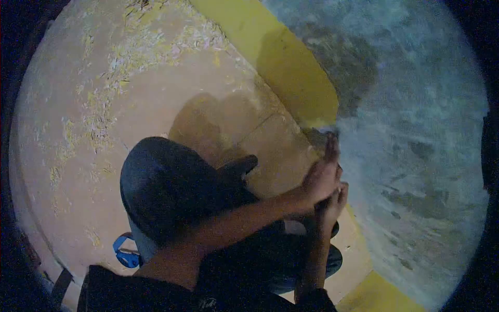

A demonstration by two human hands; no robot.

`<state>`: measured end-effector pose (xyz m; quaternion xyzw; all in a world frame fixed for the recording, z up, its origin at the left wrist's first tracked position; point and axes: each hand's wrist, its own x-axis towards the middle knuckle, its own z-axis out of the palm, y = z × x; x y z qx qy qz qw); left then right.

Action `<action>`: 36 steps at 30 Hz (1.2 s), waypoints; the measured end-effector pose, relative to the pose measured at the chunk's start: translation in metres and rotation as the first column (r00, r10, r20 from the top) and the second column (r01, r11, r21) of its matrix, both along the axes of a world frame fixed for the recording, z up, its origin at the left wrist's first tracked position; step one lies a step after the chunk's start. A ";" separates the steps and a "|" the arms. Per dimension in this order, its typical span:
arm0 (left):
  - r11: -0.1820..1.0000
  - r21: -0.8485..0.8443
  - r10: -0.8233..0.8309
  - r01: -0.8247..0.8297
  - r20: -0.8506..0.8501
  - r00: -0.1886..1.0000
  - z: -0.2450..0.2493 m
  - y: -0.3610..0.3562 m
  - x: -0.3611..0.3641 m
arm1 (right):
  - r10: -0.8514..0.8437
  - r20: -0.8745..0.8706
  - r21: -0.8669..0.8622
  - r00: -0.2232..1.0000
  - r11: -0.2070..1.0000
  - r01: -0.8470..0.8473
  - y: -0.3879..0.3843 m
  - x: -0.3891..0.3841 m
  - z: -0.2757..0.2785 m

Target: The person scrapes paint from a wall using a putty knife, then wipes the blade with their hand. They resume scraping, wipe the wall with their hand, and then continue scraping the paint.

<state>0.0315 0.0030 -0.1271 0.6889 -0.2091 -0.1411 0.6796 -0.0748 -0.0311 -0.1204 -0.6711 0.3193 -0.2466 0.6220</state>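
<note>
My left hand [322, 179] is closed near the lower edge of the wall, with a finger pointing up the view. Just below it, and touching or nearly touching it, is my right hand [332, 205], also closed. Something dark shows between the two hands, too dim to identify. By the fingertips, a yellow painted band [296, 73] ends at a ragged edge, beside a small grey-brown patch [315, 137]. What either hand grips is hidden.
My bent knees in dark trousers [161, 177] fill the lower middle. Pale and yellow flakes [109, 99] litter the tan floor [156, 104]. A blue loop-shaped object [127, 258] lies at lower left. A mottled blue-green wall [416, 130] rises on the right; another yellow stretch [382, 294] shows at the bottom.
</note>
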 end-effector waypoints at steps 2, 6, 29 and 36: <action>0.999 -0.017 -0.039 0.038 -0.044 0.998 0.002 -0.004 -0.003 | -0.027 0.047 -0.049 0.999 0.998 0.029 0.004 0.010 -0.001; 0.996 0.082 -0.022 0.022 0.004 1.000 -0.006 -0.003 0.011 | -0.091 -0.063 0.043 0.994 0.995 0.093 0.008 0.018 0.017; 0.959 0.064 0.262 -0.277 0.174 0.949 0.006 -0.010 0.026 | -0.172 -0.026 -0.138 0.985 0.976 0.167 0.024 0.053 0.037; 0.981 -0.122 0.157 -0.148 0.067 0.985 0.022 -0.011 0.015 | -0.187 0.023 -0.066 0.982 0.980 0.188 0.013 0.037 0.037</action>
